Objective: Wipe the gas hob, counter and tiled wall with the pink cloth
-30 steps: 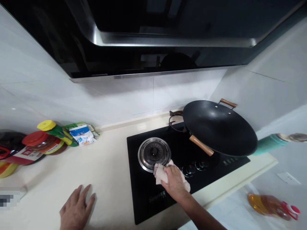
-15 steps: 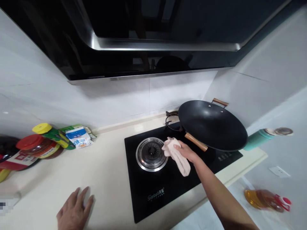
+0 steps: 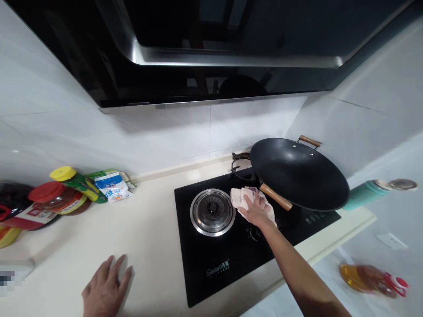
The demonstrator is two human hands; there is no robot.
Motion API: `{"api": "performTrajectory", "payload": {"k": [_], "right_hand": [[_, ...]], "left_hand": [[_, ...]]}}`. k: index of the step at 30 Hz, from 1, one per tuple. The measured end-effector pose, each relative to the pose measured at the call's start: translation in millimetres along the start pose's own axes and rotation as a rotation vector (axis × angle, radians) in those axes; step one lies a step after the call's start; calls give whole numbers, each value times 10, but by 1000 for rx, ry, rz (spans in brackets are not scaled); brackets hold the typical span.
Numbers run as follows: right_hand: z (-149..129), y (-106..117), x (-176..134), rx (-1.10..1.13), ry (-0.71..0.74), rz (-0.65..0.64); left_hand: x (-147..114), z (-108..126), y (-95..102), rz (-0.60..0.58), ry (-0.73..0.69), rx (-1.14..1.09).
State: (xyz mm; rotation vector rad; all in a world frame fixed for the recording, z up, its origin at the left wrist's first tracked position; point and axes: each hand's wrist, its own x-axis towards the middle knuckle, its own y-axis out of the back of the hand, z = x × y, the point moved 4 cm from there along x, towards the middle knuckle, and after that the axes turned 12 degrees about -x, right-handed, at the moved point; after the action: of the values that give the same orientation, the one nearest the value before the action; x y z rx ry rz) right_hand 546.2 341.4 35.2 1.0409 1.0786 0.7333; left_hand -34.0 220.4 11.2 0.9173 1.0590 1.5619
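My right hand (image 3: 258, 210) lies on a pale pink cloth (image 3: 238, 198) with its fingers spread, pressing it against the black glass cooktop (image 3: 214, 253). The cloth is spread out between the round metal burner (image 3: 212, 212) and the wok's near wooden handle (image 3: 276, 197). A control knob (image 3: 255, 234) shows just below the cloth. The large black wok (image 3: 297, 171) sits tilted on the right part of the cooktop. My left hand (image 3: 106, 288) rests on the pale countertop (image 3: 148, 246) left of the cooktop, open, fingers apart, holding nothing.
A black range hood (image 3: 214, 83) hangs low over the cooktop. Behind the wok's left edge is a pan support (image 3: 243, 169). Jars, bottles and a white-and-blue packet (image 3: 113, 187) stand back left. A turquoise bottle (image 3: 366, 193) stands right; an oil bottle (image 3: 370, 279) is lower right.
The bunched cloth, pinched in my right hand before, is now spread out under my open palm slightly farther right. A control knob has come into view. My left hand has stayed on the countertop.
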Motion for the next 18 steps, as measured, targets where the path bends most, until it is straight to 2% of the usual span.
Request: {"api": "performTrajectory", "payload": {"k": [3, 6, 9, 13, 18], "right_hand": [[-58, 134, 202, 9, -9, -26], [-153, 220, 225, 28, -32, -24], [-307, 127, 8, 37, -23, 42], [-493, -109, -404, 55, 98, 121], [-528, -201, -746, 27, 191, 181]], "left_hand": [[7, -5, -4, -3, 0, 6], [15, -11, -9, -3, -5, 3], [19, -6, -2, 7, -6, -3], [16, 18, 19, -10, 2, -1], [9, 16, 25, -20, 8, -13]]}}
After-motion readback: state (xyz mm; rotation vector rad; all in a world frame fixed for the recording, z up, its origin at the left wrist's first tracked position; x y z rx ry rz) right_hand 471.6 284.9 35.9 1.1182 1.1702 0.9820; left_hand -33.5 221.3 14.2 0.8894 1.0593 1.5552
